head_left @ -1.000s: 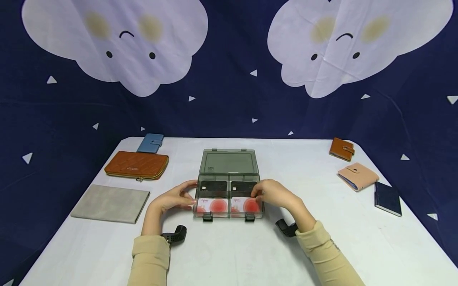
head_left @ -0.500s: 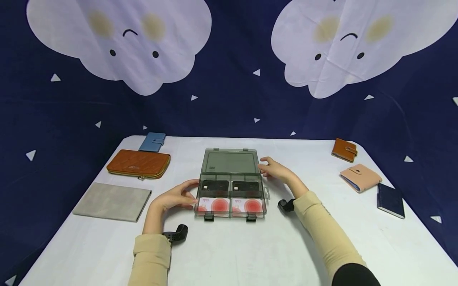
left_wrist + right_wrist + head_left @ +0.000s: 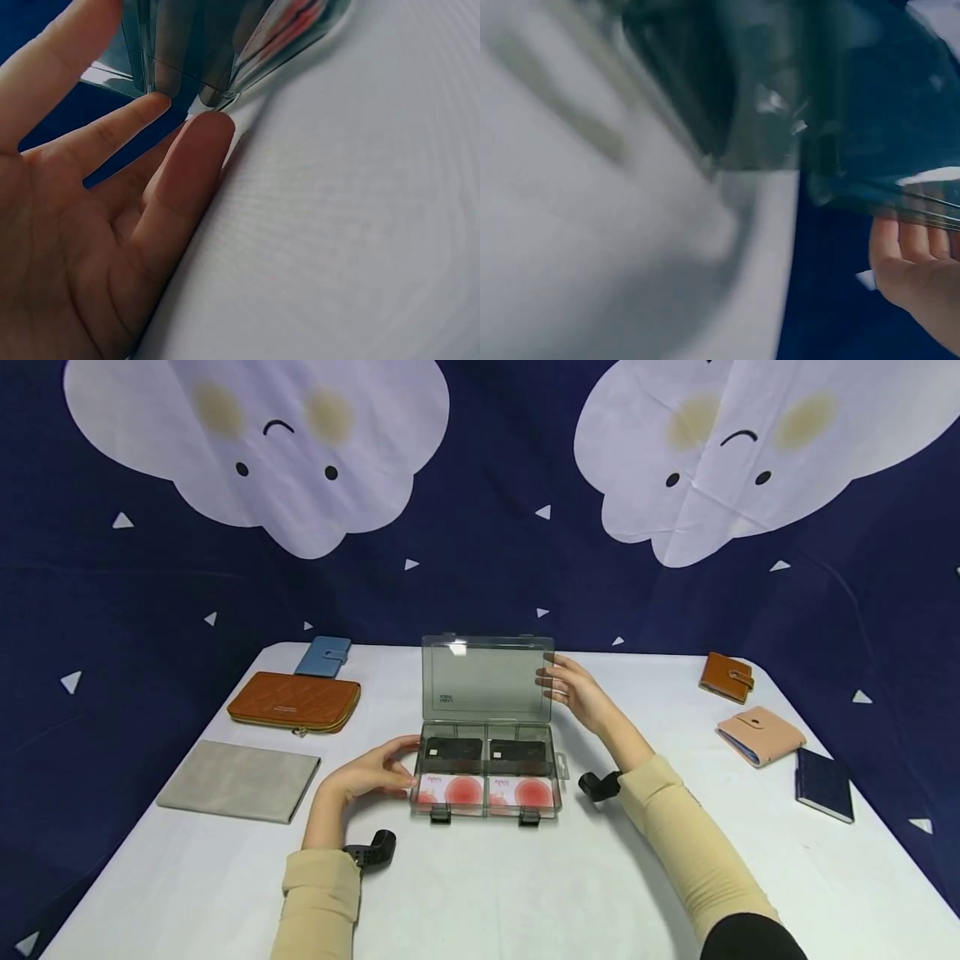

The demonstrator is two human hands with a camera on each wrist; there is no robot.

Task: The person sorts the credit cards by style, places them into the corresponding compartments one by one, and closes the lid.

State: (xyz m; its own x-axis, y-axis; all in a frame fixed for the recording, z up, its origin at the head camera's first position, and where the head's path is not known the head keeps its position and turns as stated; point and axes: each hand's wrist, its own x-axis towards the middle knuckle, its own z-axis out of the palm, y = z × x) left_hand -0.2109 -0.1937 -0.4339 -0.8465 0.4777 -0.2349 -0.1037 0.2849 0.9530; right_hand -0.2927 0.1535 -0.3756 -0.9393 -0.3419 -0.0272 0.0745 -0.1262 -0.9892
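A translucent grey-green plastic box point(image 3: 486, 766) stands on the table with its hinged lid point(image 3: 487, 681) tilted up. Two black chip cards point(image 3: 453, 750) lie in its rear compartments, and two white cards with red circles point(image 3: 462, 789) fill the front ones. My left hand point(image 3: 372, 770) rests against the box's left side, its fingers spread and fairly straight, fingertips at the wall in the left wrist view. Behind the lid's right edge, my right hand point(image 3: 581, 693) touches it with extended fingers point(image 3: 913, 238), which show through the plastic. The right thumb is hidden.
On the left lie a blue card holder point(image 3: 323, 657), a brown zip wallet point(image 3: 295, 702) and a grey pouch point(image 3: 238, 781). To the right are a brown wallet point(image 3: 727, 677), a pink wallet point(image 3: 761, 735) and a navy notebook-like holder point(image 3: 823, 785). A patterned curtain hangs behind.
My right hand has moved from the cards at the box's right side up to the lid. The lid has swung up from lying back. My left hand has stayed at the box.
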